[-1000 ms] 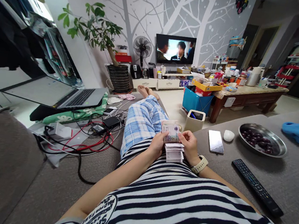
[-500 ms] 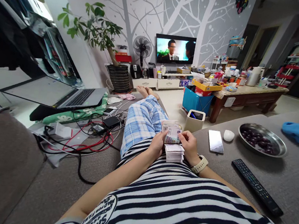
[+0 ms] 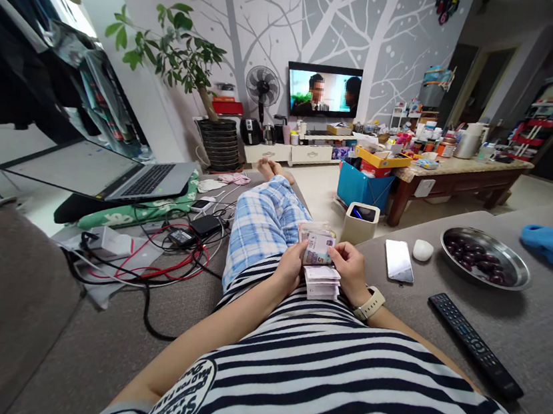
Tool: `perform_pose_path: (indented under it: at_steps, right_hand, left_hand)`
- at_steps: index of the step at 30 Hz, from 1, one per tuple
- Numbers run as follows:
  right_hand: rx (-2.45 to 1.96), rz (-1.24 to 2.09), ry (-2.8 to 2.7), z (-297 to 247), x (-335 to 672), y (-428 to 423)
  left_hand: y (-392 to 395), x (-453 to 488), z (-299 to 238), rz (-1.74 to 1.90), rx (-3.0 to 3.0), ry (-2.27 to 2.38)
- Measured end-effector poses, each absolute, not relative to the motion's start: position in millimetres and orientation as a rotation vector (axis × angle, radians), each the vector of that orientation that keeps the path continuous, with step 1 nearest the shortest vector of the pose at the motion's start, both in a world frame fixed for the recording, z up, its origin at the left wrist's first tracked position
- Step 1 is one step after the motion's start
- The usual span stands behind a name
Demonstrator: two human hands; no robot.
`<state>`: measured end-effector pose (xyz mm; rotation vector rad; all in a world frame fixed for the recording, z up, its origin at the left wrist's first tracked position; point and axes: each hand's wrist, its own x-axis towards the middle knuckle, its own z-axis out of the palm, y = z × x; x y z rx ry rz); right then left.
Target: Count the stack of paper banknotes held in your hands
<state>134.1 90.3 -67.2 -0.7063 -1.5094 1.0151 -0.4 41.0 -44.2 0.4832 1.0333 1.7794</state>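
Note:
A stack of banknotes [image 3: 317, 255] is held upright over my lap, the front one marked with a 5. My left hand [image 3: 291, 267] is closed on the stack's left edge, thumb in front. My right hand [image 3: 349, 264], with a pale watch on the wrist, pinches the right side of the notes. Small white paper slips [image 3: 322, 284], overlapping in several layers, rest on my striped shirt just below the banknotes. Whether they are joined together I cannot tell.
To my right on the sofa are a phone [image 3: 399, 261], a white earbud case [image 3: 423, 250], a steel bowl [image 3: 516, 285] of dark fruit and a remote [image 3: 475, 345]. Tangled cables [image 3: 150, 276] and a laptop [image 3: 153, 178] lie left. A small bin [image 3: 358, 227] stands beyond.
The right hand's fingers have shifted slightly at the front banknote, which sits a little differently. The left hand keeps its hold, and the paper slips stay in place.

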Motion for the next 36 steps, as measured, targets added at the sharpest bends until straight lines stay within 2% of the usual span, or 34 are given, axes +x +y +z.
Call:
perform_pose_path:
  at_steps: [23,36]
  right_hand:
    - [-0.580,1.090,-1.564,-60.0,134.4,84.6]
    - [-0.640,0.994,-1.603,-54.0,135.6,82.9]
  left_hand:
    - [41.5,-2.1,-46.9,1.755,0.633,1.073]
    - [43.9,-2.6,-47.7,1.779,0.584,1.040]
